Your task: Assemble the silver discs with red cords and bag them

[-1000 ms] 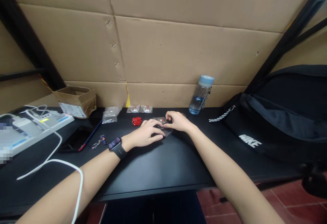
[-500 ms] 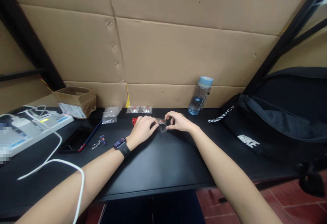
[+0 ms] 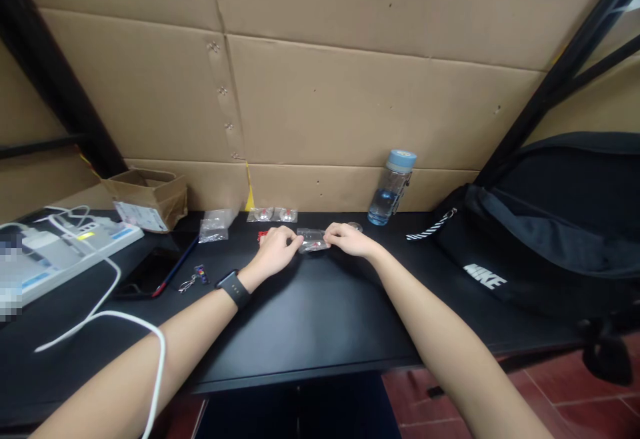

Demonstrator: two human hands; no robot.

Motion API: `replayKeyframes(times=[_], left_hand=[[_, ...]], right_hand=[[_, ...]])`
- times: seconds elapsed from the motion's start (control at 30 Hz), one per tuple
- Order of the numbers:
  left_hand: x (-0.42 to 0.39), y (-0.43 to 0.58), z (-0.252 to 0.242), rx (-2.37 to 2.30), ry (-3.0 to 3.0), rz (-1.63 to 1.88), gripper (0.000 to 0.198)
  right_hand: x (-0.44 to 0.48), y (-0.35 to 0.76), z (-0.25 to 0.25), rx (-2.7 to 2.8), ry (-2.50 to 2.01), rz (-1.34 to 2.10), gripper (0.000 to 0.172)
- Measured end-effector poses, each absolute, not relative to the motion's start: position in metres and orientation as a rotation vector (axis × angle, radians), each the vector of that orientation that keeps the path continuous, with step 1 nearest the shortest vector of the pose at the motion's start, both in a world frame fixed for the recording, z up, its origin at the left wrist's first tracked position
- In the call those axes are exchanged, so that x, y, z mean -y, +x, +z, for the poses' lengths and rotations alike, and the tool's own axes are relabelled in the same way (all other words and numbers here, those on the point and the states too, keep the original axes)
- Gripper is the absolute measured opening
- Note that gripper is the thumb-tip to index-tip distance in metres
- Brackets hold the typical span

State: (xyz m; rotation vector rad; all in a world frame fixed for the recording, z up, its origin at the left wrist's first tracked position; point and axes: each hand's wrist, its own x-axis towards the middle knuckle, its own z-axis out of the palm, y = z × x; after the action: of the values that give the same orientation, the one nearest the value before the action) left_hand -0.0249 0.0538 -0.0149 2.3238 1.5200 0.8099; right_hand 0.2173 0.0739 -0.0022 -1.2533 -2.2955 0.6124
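Between my hands, just above the black table (image 3: 320, 312), a small clear plastic bag (image 3: 313, 240) with a bit of red in it is stretched sideways. My left hand (image 3: 277, 249) pinches its left end, and my right hand (image 3: 349, 239) pinches its right end. Small red items (image 3: 261, 234) show partly behind my left hand. A round clear piece (image 3: 355, 226) lies just beyond my right hand, partly hidden. Two round items in clear packets (image 3: 273, 215) rest side by side at the back, and flat clear bags (image 3: 214, 228) lie farther left.
A water bottle (image 3: 391, 189) stands at the back right beside a black backpack (image 3: 530, 245). On the left are a cardboard box (image 3: 150, 195), a phone (image 3: 155, 269), a keychain (image 3: 195, 277) and a power strip (image 3: 75, 249). A white cable (image 3: 125, 317) crosses my left forearm.
My left hand has shifted a little left and turned. The clear bag, bunched between my fingertips before, is now drawn out flat between both hands.
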Motion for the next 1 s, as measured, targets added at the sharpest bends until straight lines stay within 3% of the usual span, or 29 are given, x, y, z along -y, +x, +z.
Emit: replayKeyframes(times=[0.07, 0.17, 0.27, 0.37, 0.53, 0.67, 0.9, 1.0], left_hand=[[-0.053, -0.021, -0.022, -1.575, 2.372, 0.803, 0.038], [-0.049, -0.017, -0.026, -1.618, 2.466, 0.812, 0.025], [-0.046, -0.018, -0.023, -1.514, 2.594, 0.874, 0.023], [-0.048, -0.024, -0.020, -1.310, 2.703, 0.745, 0.027], [-0.050, -0.032, -0.021, -1.167, 2.694, 0.577, 0.036], [-0.047, -0.029, -0.020, -1.182, 2.694, 0.628, 0.023], [-0.053, -0.025, -0.025, -1.327, 2.574, 0.755, 0.016], [-0.053, -0.024, -0.026, -1.345, 2.467, 0.788, 0.033]], right_hand=[[-0.073, 0.214, -0.007, 2.310, -1.358, 0.481, 0.026], [-0.071, 0.211, -0.011, 2.320, -1.339, 0.309, 0.006], [-0.069, 0.214, -0.006, 2.393, -1.123, 0.329, 0.039], [-0.067, 0.217, 0.000, 2.509, -0.996, 0.404, 0.047], [-0.065, 0.217, 0.001, 2.562, -1.020, 0.448, 0.045], [-0.065, 0.218, 0.000, 2.527, -1.021, 0.430, 0.028], [-0.065, 0.219, 0.000, 2.336, -1.145, 0.678, 0.027], [-0.066, 0.216, -0.005, 2.298, -1.197, 0.664, 0.032]])
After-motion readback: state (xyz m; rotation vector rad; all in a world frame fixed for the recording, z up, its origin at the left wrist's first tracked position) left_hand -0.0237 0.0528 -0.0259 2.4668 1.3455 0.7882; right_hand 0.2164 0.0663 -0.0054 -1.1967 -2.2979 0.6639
